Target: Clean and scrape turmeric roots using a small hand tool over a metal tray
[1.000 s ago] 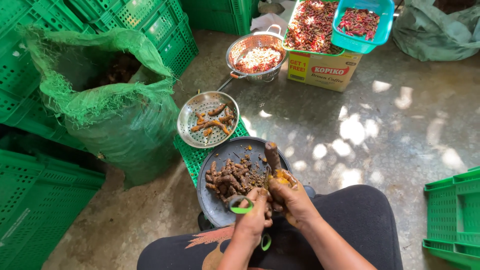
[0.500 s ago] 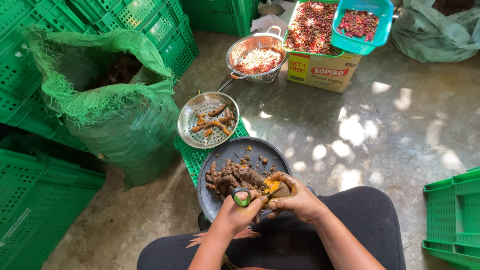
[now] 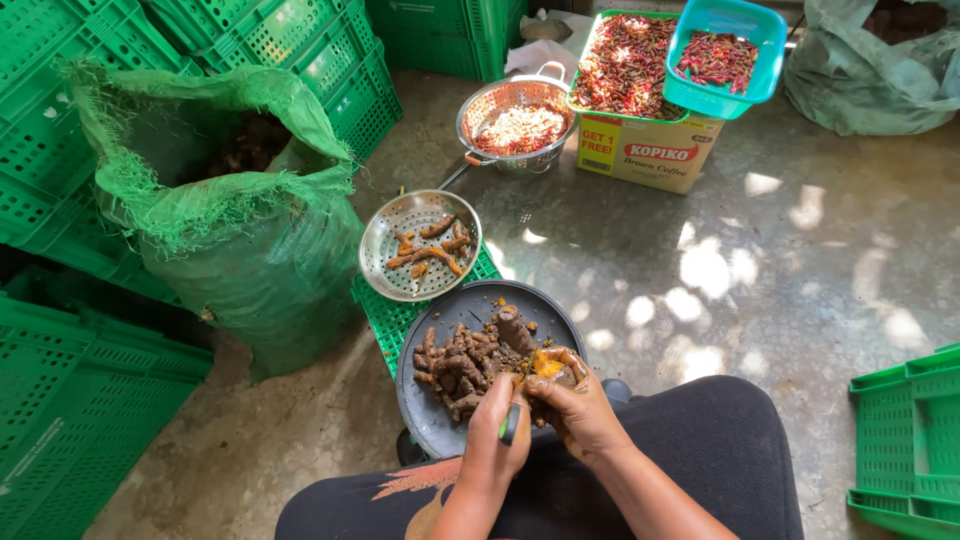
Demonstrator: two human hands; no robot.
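Note:
My left hand (image 3: 497, 432) grips a green-handled peeler (image 3: 511, 423) over the near edge of a dark round tray (image 3: 430, 415). My right hand (image 3: 580, 412) holds a brown root with an orange cut face (image 3: 548, 366), pressed against the peeler. On the tray lies a heap of unpeeled brown roots (image 3: 468, 364). Beyond it a perforated metal pan (image 3: 385, 250) holds a few peeled orange pieces (image 3: 430, 248).
An open green mesh sack (image 3: 260, 250) of roots stands at left among stacked green crates (image 3: 60, 420). A metal colander (image 3: 516, 128), a cardboard box (image 3: 645, 160) with red chillies and a turquoise basket (image 3: 722, 60) stand at the back. Another green crate (image 3: 905, 440) lies at right.
Both hands came together over the tray's near edge. The left hand turned so the peeler now points down against the root in the right hand.

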